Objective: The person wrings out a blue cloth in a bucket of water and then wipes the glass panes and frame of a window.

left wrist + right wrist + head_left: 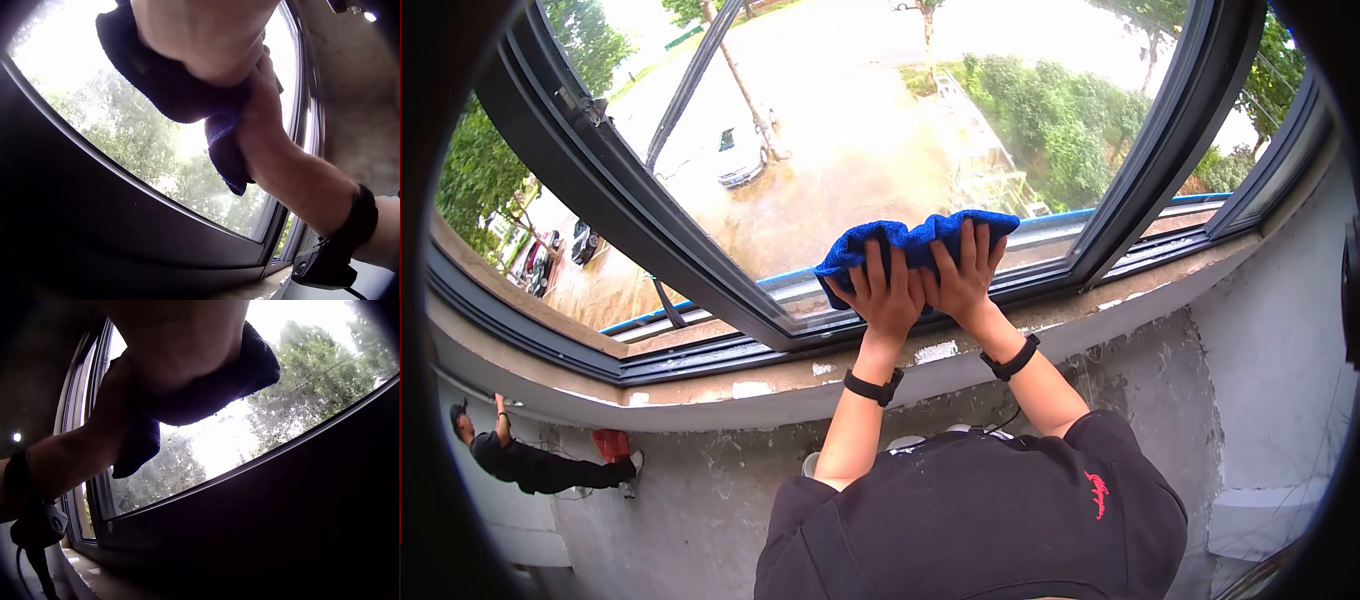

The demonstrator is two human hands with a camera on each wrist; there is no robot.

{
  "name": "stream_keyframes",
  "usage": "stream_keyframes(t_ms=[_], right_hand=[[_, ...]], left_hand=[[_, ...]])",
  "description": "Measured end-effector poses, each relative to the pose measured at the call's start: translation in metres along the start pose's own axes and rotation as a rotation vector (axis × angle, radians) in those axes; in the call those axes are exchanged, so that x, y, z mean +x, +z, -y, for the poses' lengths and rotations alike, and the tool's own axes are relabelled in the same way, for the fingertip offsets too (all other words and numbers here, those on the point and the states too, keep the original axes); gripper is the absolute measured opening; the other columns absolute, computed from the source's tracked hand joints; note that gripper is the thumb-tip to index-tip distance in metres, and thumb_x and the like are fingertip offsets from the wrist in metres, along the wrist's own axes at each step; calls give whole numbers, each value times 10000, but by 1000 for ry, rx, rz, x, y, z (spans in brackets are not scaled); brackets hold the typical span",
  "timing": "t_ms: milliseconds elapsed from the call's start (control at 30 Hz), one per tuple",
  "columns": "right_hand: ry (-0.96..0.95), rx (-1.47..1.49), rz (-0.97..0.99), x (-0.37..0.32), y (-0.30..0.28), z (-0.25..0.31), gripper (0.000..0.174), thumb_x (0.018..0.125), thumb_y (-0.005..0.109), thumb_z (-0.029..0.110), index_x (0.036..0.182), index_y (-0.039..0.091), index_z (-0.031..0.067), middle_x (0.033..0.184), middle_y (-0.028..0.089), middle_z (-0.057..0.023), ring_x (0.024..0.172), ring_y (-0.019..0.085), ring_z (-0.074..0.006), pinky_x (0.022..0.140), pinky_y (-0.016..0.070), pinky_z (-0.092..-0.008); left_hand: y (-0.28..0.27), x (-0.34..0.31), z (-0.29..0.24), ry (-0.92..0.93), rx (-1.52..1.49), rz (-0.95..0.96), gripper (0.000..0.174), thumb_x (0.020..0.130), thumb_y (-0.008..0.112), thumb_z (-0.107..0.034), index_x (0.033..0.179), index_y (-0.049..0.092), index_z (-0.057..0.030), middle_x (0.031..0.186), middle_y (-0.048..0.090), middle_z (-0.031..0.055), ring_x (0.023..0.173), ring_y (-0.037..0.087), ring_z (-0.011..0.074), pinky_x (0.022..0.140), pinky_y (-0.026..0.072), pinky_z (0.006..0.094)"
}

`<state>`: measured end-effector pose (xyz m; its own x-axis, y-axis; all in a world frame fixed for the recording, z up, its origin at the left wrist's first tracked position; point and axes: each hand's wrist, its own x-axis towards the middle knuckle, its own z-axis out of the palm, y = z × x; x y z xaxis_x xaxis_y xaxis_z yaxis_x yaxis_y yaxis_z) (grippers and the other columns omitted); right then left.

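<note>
A blue cloth (pixel 915 240) lies bunched against the lower part of a window pane (pixel 850 150), with its upper edge folded. My left hand (pixel 887 297) presses on the cloth's left half, fingers extended and slightly spread. Close beside it, my right hand (pixel 963 285) presses the right half with its fingers straight too. In the left wrist view the cloth (pixel 150 87) hangs below the palm and looks dark against the bright glass. The right wrist view shows the cloth (pixel 259 362) under the other hand, and drops or specks mark the glass (pixel 181 469).
Dark window frame bars (pixel 640 210) border the pane on both sides. Below runs a rough sill (pixel 800 372) with white patches. Another person (pixel 515 460) stands at far left near a red object (pixel 611 445). Trees and parked cars show outside.
</note>
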<state>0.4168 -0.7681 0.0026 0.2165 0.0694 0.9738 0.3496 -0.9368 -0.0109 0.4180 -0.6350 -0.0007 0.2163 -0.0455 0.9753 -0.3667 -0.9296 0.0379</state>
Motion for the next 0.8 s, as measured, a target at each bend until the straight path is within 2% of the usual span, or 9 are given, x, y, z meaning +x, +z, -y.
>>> stream_keyframes(t_ms=[267, 333, 533, 600, 667, 733, 767, 800], right_hand=[[-8, 7, 2, -22, 4, -2, 427, 884, 642, 419, 1263, 642, 221, 1490, 448, -238, 1422, 346, -442, 1185, 43, -645], [-6, -10, 37, -29, 4, -2, 428, 877, 656, 417, 1253, 644, 214, 1491, 445, -237, 1419, 348, -442, 1183, 48, -647], [35, 26, 118, -65, 4, -2, 490, 876, 684, 400, 1314, 597, 197, 1520, 409, -242, 1444, 315, -440, 1179, 53, -654], [47, 47, 147, -56, -8, 3, 499, 892, 672, 387, 1339, 578, 184, 1538, 386, -247, 1457, 296, -441, 1181, 42, -652], [51, 64, 167, -32, -14, 2, 509, 909, 661, 373, 1364, 560, 171, 1555, 363, -251, 1471, 277, -443, 1182, 31, -650], [75, 131, 124, 9, -20, 6, 511, 938, 630, 355, 1395, 539, 144, 1582, 325, -254, 1489, 246, -445, 1184, 2, -644], [79, 132, 83, 35, -21, 7, 522, 949, 615, 366, 1411, 530, 138, 1588, 318, -253, 1492, 239, -443, 1184, -18, -637], [78, 125, 60, 65, -26, 10, 532, 951, 611, 378, 1420, 526, 142, 1592, 309, -258, 1484, 257, -447, 1181, -11, -638]], left_hand=[[3, -22, -1, -9, -10, 28, 359, 906, 566, -375, 1136, 700, -134, 1489, 482, 137, 1400, 347, 400, 1111, 136, 766], [4, -27, -2, -10, -5, 39, 337, 895, 582, -367, 1115, 705, -142, 1469, 499, 130, 1310, 434, 379, 1109, 147, 764], [4, -55, -2, 36, -1, 106, 309, 859, 622, -347, 1089, 715, -162, 1410, 560, 96, 1150, 529, 318, 1117, 177, 743], [-6, -39, -3, 28, -56, 85, 317, 841, 648, -324, 1099, 720, -155, 1416, 568, 95, 1157, 529, 322, 1134, 149, 732], [-16, -16, -6, -38, -179, 132, 329, 839, 654, -273, 1131, 730, -142, 1467, 538, 112, 1254, 494, 343, 1152, 83, 724], [-21, 24, -6, -11, -189, 100, 351, 849, 642, -225, 1172, 733, -122, 1512, 501, 127, 1388, 405, 365, 1164, 23, 711], [-29, 56, -9, 1, -211, 90, 368, 867, 617, -200, 1207, 724, -104, 1517, 496, 134, 1466, 316, 371, 1168, 14, 705], [-35, 86, -9, 15, -201, 67, 378, 879, 606, -198, 1225, 713, -91, 1515, 499, 135, 1461, 328, 376, 1175, 16, 693]])
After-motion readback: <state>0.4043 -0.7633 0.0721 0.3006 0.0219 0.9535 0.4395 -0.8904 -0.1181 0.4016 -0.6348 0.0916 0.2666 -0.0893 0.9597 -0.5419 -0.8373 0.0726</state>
